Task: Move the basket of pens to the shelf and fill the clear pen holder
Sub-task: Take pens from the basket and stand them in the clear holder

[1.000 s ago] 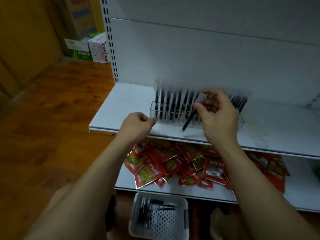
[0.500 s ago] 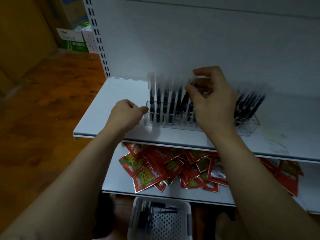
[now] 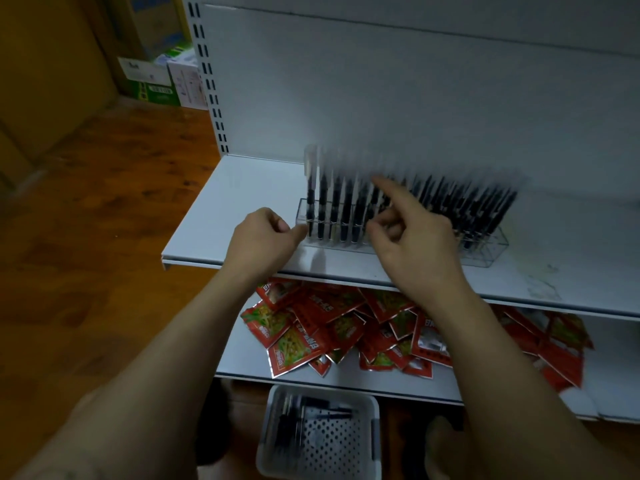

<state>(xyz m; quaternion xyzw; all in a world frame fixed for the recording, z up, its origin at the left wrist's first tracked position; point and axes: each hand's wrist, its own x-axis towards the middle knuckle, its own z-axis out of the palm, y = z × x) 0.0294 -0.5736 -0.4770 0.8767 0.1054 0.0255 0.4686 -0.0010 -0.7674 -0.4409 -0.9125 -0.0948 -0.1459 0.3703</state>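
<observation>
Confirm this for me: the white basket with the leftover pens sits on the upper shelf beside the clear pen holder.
Not right. The head view shows the white basket down on the floor, below the lower shelf. It does hold leftover pens, and only the clear pen holder sits on the upper shelf.

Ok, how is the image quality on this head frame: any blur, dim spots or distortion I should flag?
Head view: dim overall, the wooden floor darkest; motion blur smears the tops of the pens in the clear pen holder; the basket at the bottom edge is soft and shadowed; wide-angle bending shows on the shelf upright; both hands, left hand and right hand, read fairly sharp.
</observation>
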